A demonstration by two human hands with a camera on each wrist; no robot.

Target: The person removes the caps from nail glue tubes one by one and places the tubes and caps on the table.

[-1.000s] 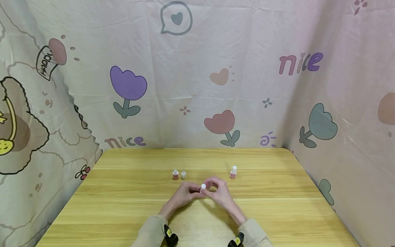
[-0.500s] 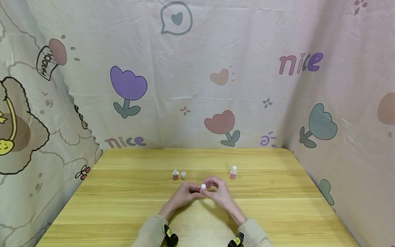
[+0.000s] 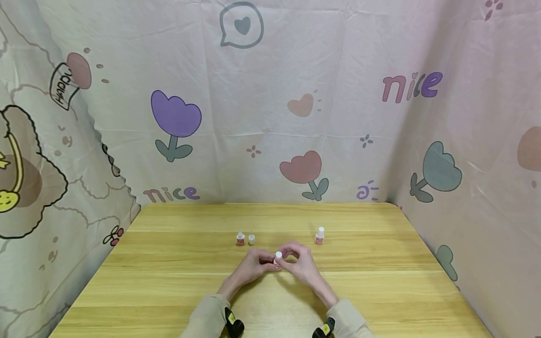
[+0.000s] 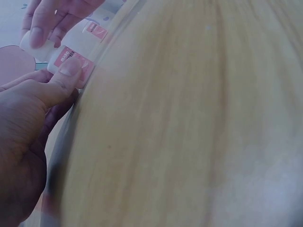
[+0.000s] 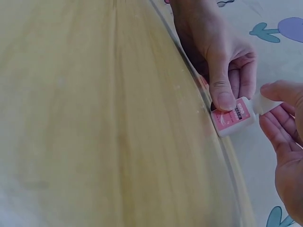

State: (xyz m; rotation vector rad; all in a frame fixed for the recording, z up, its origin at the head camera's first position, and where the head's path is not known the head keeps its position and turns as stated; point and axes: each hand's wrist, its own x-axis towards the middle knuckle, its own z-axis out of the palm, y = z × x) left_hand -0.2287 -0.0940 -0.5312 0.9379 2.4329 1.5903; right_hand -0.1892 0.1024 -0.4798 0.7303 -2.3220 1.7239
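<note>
Between the two hands stands a small white bottle (image 5: 229, 120) with a pink label, its white cap (image 3: 278, 255) upward in the head view. Thumb and fingers of the left hand (image 3: 252, 265) pinch its body; in the left wrist view the left thumb lies across the label. From the other side the right hand (image 3: 303, 265) pinches the cap (image 5: 263, 103) between thumb and fingers. Beyond the left hand is a second pink-labelled bottle (image 3: 240, 239), its narrow neck showing. Beside that bottle a white cap (image 3: 251, 240) rests with a thin stem pointing up.
A third, capped bottle (image 3: 320, 236) stands farther back on the right of the wooden table (image 3: 190, 291). A printed cloth backdrop (image 3: 253, 117) hangs behind the table and along both sides. Black wrist cameras (image 3: 234, 324) sit at the sleeve cuffs.
</note>
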